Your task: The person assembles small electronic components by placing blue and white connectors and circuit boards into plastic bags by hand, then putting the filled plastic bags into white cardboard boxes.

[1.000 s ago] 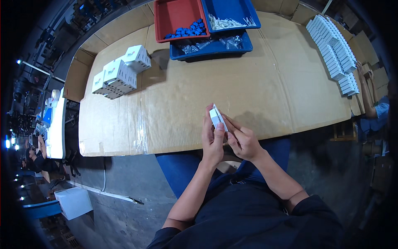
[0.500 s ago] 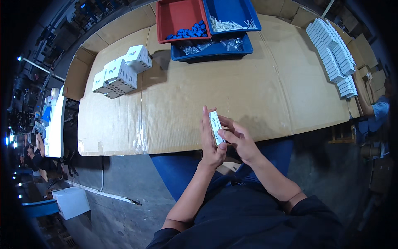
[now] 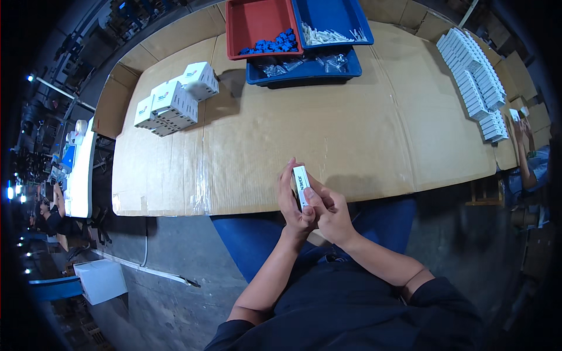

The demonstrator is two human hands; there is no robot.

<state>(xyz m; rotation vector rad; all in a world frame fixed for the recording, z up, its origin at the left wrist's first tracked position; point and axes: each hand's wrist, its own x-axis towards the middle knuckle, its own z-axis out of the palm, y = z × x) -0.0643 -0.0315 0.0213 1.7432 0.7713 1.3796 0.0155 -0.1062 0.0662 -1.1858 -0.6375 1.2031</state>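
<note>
Between my two hands, just over the near edge of the cardboard-covered table, is a slim white box-shaped piece (image 3: 301, 178) with dark print on its face. My left hand (image 3: 289, 203) lies along its left side, fingers pointing up and thumb bent in at the lower end. From the right, my right hand (image 3: 332, 215) closes round it, its thumb pressed on the printed face. The piece stands tilted, its long side pointing away from me. Its lower end and back are hidden by my hands.
White boxes (image 3: 174, 100) are stacked at the left. Slim white pieces (image 3: 474, 79) stand in rows at the right. At the back, a red tray (image 3: 257, 20) holds blue parts; a blue tray (image 3: 333, 14) holds white sticks, above another blue tray (image 3: 301, 76) with bagged parts. A co-worker's hands (image 3: 523, 130) are far right.
My hands have drawn closer together round the white piece, and my right fingers have curled in behind it. At the far right, a co-worker's hands have risen with something white.
</note>
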